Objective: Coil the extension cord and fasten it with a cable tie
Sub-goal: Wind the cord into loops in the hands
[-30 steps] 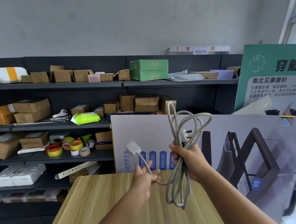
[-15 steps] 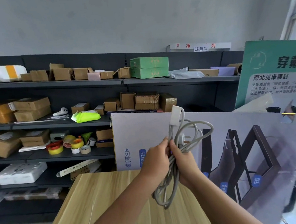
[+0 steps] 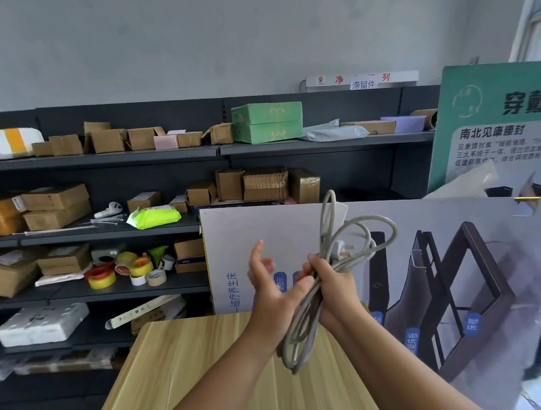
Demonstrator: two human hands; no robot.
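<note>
The grey extension cord [image 3: 362, 228] is gathered into several loops, held up in the air over the wooden table [image 3: 210, 369]. My right hand [image 3: 334, 285] is closed around the middle of the bundle. Loops stand above the fist and hang below it down to about [image 3: 296, 344]. The white plug [image 3: 338, 248] pokes out just above my right fingers. My left hand [image 3: 267, 288] is right beside the bundle with fingers spread and raised, its thumb near the cord, holding nothing. The socket end is not clearly visible.
A large printed board [image 3: 249, 238] leans behind the table, and a green poster [image 3: 497, 118] stands at the right. Dark shelves [image 3: 99, 159] on the left hold cardboard boxes, tape rolls [image 3: 129, 269] and thin white strips [image 3: 108, 220] that may be cable ties.
My left hand carried the cord's white socket end up to the bundle in my right hand, then let go and opened. The bundle stayed in my right hand.
</note>
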